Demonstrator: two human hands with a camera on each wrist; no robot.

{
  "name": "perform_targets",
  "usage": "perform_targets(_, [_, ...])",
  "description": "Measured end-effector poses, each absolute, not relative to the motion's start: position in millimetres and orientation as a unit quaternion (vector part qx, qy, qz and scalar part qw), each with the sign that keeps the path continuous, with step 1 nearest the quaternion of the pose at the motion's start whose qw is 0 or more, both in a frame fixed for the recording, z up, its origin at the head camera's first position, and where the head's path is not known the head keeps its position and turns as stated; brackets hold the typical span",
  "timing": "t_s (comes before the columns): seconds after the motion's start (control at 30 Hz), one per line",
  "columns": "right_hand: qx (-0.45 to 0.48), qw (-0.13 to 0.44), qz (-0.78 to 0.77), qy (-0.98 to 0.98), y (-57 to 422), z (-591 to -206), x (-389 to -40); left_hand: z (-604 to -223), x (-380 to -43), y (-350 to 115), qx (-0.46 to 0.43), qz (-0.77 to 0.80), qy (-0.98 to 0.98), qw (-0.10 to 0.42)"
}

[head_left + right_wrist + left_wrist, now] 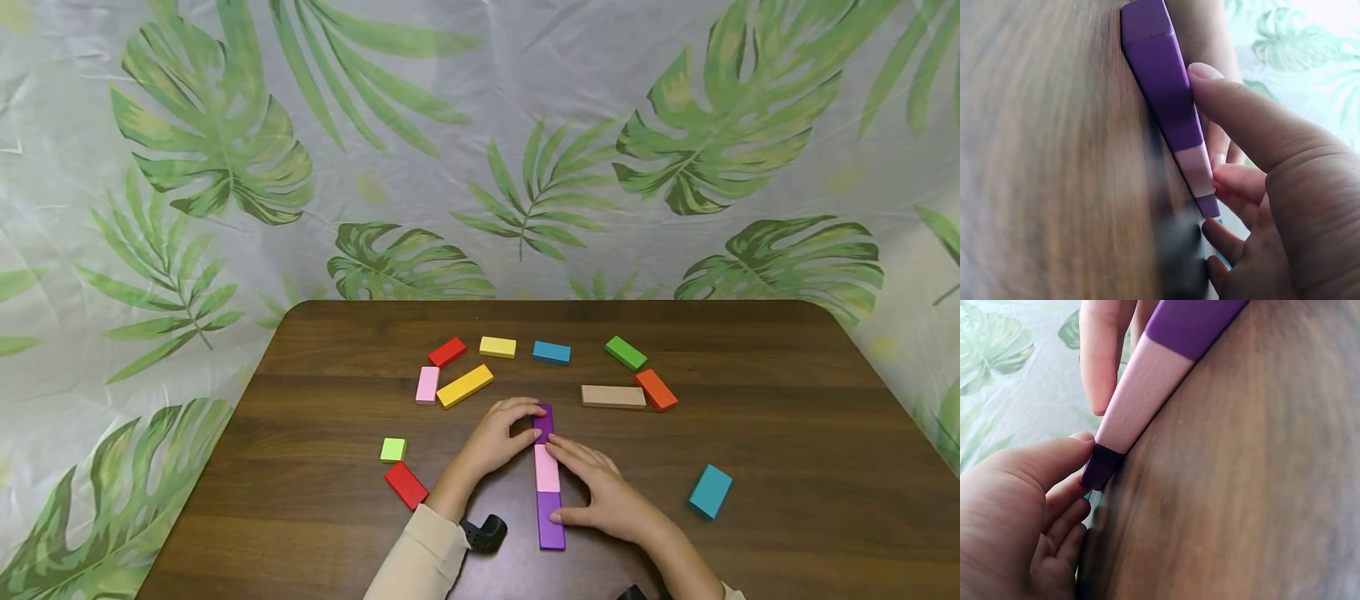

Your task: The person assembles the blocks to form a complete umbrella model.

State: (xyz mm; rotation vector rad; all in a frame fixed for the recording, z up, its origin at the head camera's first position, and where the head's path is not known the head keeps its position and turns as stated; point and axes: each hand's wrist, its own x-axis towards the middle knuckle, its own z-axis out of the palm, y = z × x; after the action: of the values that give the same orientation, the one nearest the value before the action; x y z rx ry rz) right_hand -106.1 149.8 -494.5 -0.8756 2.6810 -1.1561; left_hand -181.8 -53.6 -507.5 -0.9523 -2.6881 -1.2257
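A purple block [552, 523], a pink block [547, 468] and a darker purple block [547, 412] lie end to end in a straight row on the table. My left hand [501, 437] pinches the dark purple block at the far end, its thumb near the seam with the pink one. Along the row's right side lies my right hand [607, 492], fingers spread. Its thumb touches the near purple block, and its fingertips reach the pink block's far end. The left wrist view shows the pink block [1144, 397] and both hands' fingertips close together.
An arc of coloured blocks lies beyond the hands, including a long yellow block [465, 386], a tan block [613, 397] and an orange block [657, 390]. At left are a lime block [393, 450] and a red block [407, 485]; at right, a teal block [710, 492].
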Motion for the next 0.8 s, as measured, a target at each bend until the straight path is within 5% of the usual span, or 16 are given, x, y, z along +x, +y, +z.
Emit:
perform_targets(0.4, [-0.284,0.042,-0.385,0.877,149.6,-496.4,-104.6,-509.2,-180.4,-56.1,-0.27,-0.441,-0.855,0.033])
perform_targets(0.8, [-0.282,0.046,-0.385,0.878,150.1,-496.8,-104.2,-505.5,-184.3,-71.5,-0.163,-0.476,-0.838,0.211])
